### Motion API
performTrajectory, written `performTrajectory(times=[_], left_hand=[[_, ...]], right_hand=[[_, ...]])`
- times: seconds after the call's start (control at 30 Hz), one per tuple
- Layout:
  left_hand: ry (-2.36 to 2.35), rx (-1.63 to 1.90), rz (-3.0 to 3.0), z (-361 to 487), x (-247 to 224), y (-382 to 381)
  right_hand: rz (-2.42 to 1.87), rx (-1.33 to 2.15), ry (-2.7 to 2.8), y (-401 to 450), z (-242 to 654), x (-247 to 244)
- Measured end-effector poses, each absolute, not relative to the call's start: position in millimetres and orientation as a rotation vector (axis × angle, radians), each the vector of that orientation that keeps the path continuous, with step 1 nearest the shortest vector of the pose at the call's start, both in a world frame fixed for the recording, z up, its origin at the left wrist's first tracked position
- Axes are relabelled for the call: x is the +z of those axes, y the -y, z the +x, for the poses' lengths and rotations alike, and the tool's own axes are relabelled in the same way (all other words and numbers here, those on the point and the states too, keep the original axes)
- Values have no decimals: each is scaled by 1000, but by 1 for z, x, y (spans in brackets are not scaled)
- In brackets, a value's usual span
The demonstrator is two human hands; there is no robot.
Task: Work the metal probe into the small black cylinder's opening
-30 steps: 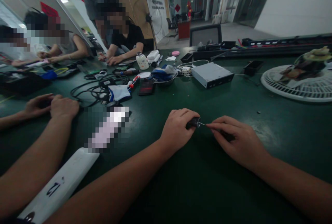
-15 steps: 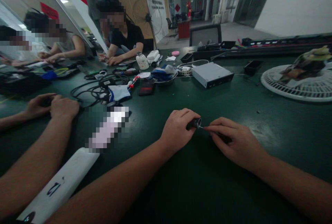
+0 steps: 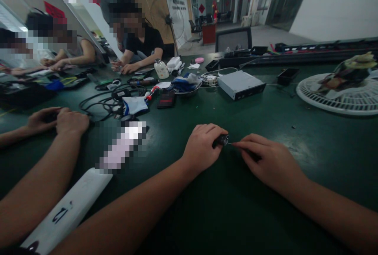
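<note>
My left hand [image 3: 203, 144] grips dark cylinder [image 3: 223, 140]; right hand [image 3: 276, 162], beside it, pinches maybe-metal rod [image 3: 230, 143]: skewed angle could bend it.

Dark green worktop [image 3: 265, 121] with a dull sheen. Toward its far side lie a flat grey box with a black front [image 3: 240, 84], a bowl [image 3: 189, 92] holding blue and white cloth, a pale jar [image 3: 161, 69] and a pink disc [image 3: 199, 60]. At right, a round white grille [image 3: 339, 103] lies flat; at left, tangled black cables [image 3: 102, 101].
</note>
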State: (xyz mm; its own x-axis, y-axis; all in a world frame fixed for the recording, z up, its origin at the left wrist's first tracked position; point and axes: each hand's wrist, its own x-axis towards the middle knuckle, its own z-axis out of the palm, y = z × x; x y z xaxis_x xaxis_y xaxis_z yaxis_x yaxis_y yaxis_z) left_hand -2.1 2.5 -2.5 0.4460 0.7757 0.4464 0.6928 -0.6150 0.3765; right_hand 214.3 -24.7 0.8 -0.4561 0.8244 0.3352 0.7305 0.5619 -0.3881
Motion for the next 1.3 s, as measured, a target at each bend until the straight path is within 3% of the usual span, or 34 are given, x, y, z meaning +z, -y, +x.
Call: performTrajectory(times=[0.33,0.57,0.8,1.03,1.3], left_hand=[[-1258,814,2575,-2,1,-1],[-1307,824,2528,0,0,0],[-1325,886,2505,-1,0,1],[-1336,849,2539,-2,-1,-2],[-1401,893,2509,-1,1,0]], right_hand=[[-1263,9,2268,23,216,1],[-1454,92,2302,26,212,0],[-1206,251,2364,21,217,-3],[-1339,207,2348,22,217,-2],[-1171,227,2417,22,218,-2]])
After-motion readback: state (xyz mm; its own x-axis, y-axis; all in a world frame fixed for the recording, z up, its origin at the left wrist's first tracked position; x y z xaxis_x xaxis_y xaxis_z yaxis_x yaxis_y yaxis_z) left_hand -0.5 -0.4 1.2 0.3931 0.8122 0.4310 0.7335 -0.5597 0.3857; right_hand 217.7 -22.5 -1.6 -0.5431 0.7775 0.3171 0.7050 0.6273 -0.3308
